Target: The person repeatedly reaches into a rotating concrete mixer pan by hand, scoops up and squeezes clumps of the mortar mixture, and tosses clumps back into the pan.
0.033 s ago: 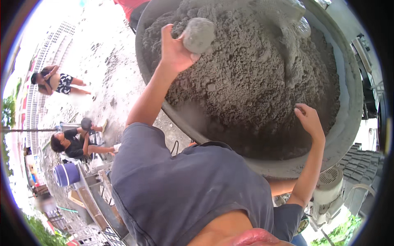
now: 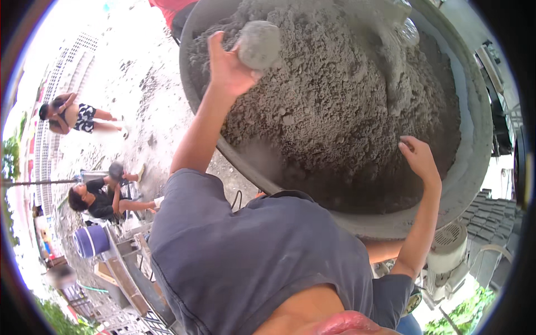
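My left hand (image 2: 231, 72) is closed around a round, grey, cement-coated object (image 2: 260, 44) and holds it over the far left part of the pan. Its flat round end shows, while the rest is hidden, so its kind is unclear. Below it lies a heap of grey, crumbly cement mix (image 2: 318, 106) in a large round metal mixing pan (image 2: 474, 151). Over the right part of the mix hangs my right hand (image 2: 420, 159), with loosely bent fingers, a gap between them and nothing visible in them.
A cement-caked mixer arm (image 2: 393, 72) reaches into the heap. A motor (image 2: 448, 240) sits by the pan's near right rim. To the left, one person (image 2: 72, 114) stands and another (image 2: 106, 198) sits near a purple cooler (image 2: 91, 241). Red clothing (image 2: 172, 11) shows at the far rim.
My left hand and the round object have shifted slightly left and down in the picture. The right hand stays almost where it was.
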Demonstrator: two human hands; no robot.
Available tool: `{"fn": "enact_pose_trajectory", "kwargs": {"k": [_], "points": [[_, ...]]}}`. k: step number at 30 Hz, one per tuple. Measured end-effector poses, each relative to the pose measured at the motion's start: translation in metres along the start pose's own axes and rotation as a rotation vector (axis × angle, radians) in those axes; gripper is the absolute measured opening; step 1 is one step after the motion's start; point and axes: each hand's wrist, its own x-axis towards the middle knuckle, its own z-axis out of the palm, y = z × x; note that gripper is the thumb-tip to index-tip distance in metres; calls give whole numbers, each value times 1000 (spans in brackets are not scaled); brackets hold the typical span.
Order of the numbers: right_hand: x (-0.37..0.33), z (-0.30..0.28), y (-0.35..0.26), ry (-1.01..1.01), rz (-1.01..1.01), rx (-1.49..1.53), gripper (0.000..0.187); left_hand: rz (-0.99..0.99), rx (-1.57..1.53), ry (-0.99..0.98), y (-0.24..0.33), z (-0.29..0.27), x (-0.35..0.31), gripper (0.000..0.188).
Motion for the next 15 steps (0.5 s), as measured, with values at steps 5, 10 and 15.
{"fn": "enact_pose_trajectory", "kwargs": {"k": [5, 10, 15], "points": [[17, 7, 9, 264, -98, 45, 33, 486, 187, 581, 0, 34, -8, 77], [86, 0, 47, 314, 9, 43, 45, 205, 84, 122, 29, -15, -16, 73], [183, -16, 58, 158, 108, 145, 57, 184, 31, -63, 30, -22, -15, 69]]}}
